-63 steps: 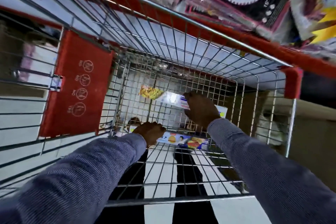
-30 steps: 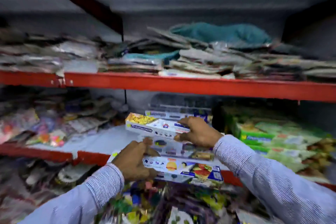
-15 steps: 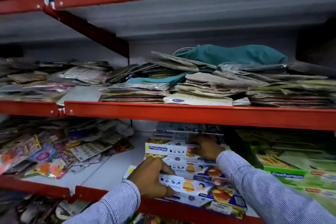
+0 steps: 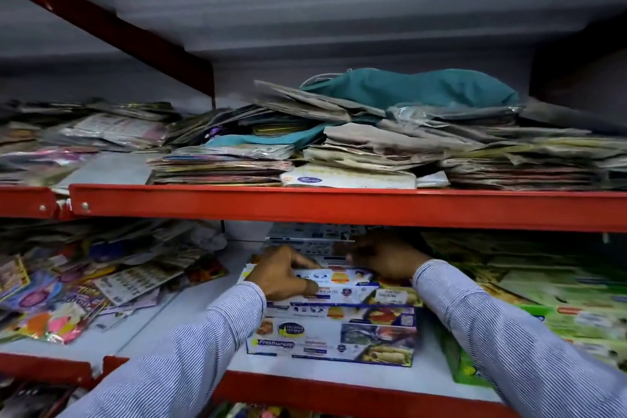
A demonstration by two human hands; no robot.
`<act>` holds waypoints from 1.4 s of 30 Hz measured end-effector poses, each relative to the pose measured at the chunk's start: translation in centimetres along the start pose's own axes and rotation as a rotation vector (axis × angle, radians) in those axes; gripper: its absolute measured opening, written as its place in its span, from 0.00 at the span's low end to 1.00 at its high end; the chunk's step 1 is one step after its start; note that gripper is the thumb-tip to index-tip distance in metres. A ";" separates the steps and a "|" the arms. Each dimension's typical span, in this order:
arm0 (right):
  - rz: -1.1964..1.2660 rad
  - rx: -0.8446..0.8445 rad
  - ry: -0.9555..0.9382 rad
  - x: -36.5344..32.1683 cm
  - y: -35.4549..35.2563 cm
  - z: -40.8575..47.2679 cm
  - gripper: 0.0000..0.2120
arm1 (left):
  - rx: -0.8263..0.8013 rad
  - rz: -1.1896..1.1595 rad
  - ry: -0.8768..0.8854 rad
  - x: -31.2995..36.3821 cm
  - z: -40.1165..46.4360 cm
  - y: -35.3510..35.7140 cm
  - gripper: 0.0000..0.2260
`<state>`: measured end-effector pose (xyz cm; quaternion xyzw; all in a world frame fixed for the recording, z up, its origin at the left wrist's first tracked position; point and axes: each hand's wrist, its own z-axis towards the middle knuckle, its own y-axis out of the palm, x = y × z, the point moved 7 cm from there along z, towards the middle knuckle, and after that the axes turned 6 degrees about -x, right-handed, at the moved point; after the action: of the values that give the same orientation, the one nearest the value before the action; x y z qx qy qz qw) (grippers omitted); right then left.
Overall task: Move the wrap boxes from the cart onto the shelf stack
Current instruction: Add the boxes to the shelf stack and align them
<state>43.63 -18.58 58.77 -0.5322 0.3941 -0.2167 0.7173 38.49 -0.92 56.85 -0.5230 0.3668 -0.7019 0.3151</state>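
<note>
1. The stack of wrap boxes (image 4: 334, 332) sits on the lower shelf (image 4: 339, 387), near its red front edge.
2. The left hand (image 4: 285, 273) grips the top box (image 4: 339, 282) at the stack's left end, fingers curled over it.
3. The right hand (image 4: 383, 256) rests on the stack's right end; its fingers' grip cannot be told.
4. Green packets (image 4: 556, 309) lie just right of the stack.

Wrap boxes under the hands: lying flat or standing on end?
Lying flat. The wrap boxes sit stacked lengthwise on the shelf, printed long faces forward, hands resting on top.
</note>
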 end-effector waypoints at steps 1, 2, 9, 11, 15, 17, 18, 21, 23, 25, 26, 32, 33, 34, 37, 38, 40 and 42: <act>-0.027 -0.003 -0.001 0.2 0.0 -0.3 0.16 | 0.010 -0.003 0.004 -0.2 0.3 0.0 0.17; -0.041 -0.011 0.009 0.5 0.1 -0.7 0.17 | 0.022 -0.001 0.010 -0.5 0.5 0.0 0.17; -0.128 0.020 0.064 2.3 2.6 -2.2 0.26 | 0.244 0.170 0.093 -1.6 0.3 0.0 0.19; -0.165 0.098 0.058 2.4 2.7 -2.3 0.23 | 0.254 0.197 0.129 -1.6 -0.1 0.1 0.16; -0.160 0.171 0.040 2.3 2.8 -2.6 0.23 | 0.304 0.201 0.160 -2.2 -0.5 0.5 0.17; -0.183 0.212 0.031 2.3 2.9 -3.0 0.23 | 0.328 0.274 0.154 -2.4 -0.8 1.0 0.18; -0.217 0.247 0.024 2.2 3.1 -3.3 0.23 | 0.348 0.354 0.171 -2.2 -1.1 1.4 0.19; -0.383 0.439 -0.032 1.3 4.7 -4.8 0.26 | 0.398 0.559 0.248 -1.8 -2.1 3.1 0.22; -0.441 0.563 -0.033 0.8 6.1 -5.6 0.28 | 0.443 0.631 0.252 -2.0 -2.6 4.1 0.25; -0.483 0.636 -0.018 0.9 7.3 -5.6 0.30 | 0.465 0.699 0.214 -2.7 -2.4 4.9 0.28; -0.500 0.658 -0.008 1.1 7.6 -5.4 0.31 | 0.472 0.719 0.200 -3.1 -2.2 5.2 0.28; -0.581 0.716 0.043 2.9 8.7 -3.7 0.33 | 0.462 0.767 0.241 -5.8 -0.5 6.5 0.28; -0.600 0.736 0.047 3.0 8.6 -3.6 0.33 | 0.482 0.777 0.259 -6.0 -0.4 6.5 0.28; -0.610 0.755 0.041 3.0 8.6 -3.5 0.33 | 0.497 0.777 0.281 -6.1 -0.3 6.5 0.28; -0.614 0.782 0.031 3.1 8.7 -3.3 0.33 | 0.555 0.768 0.312 -6.3 0.0 6.7 0.27; -0.619 0.788 0.030 3.1 8.6 -3.3 0.33 | 0.571 0.767 0.317 -6.2 0.0 6.7 0.27; -0.620 0.791 0.029 3.1 8.8 -3.2 0.33 | 0.577 0.772 0.312 -6.5 0.1 7.0 0.27; -0.612 0.783 0.025 3.1 8.7 -3.3 0.33 | 0.538 0.801 0.295 -6.5 0.2 7.0 0.28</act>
<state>41.90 -19.82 49.16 -0.3114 0.1174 -0.5555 0.7620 40.72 0.68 47.74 -0.1367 0.3853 -0.6620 0.6282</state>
